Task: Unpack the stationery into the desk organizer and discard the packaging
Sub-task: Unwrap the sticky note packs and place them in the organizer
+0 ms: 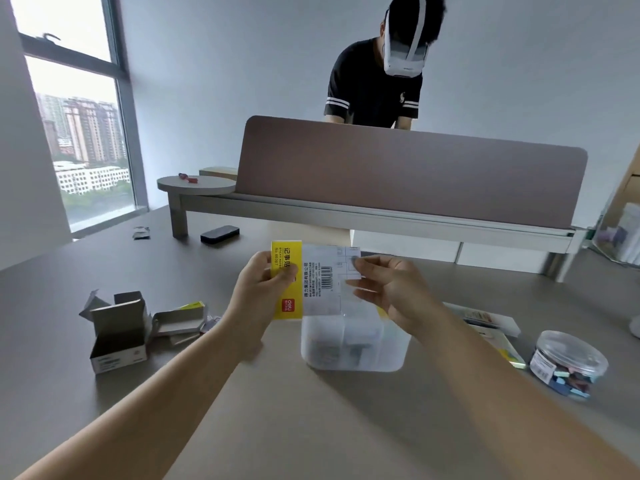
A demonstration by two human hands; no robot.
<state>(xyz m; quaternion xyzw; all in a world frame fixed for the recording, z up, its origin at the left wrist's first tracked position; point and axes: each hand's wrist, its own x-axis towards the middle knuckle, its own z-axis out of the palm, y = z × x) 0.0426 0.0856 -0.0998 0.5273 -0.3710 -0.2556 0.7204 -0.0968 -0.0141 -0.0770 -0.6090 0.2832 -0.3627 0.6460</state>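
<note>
I hold a sticky-note pack [313,282] in mid-air, with a yellow side and a white barcode label in clear wrapping. My left hand [258,289] grips its yellow left edge. My right hand [391,289] pinches the clear wrapper at the pack's right end. Directly below stands the translucent white desk organizer [353,341] on the table, with small items dimly visible inside its compartments.
Opened grey cardboard boxes [117,332] and flattened packaging [181,318] lie at the left. A clear round jar of coloured clips [568,362] and flat stationery packs [488,320] sit at the right. A desk divider [408,171] and a person stand beyond; a black case [220,233] lies far left.
</note>
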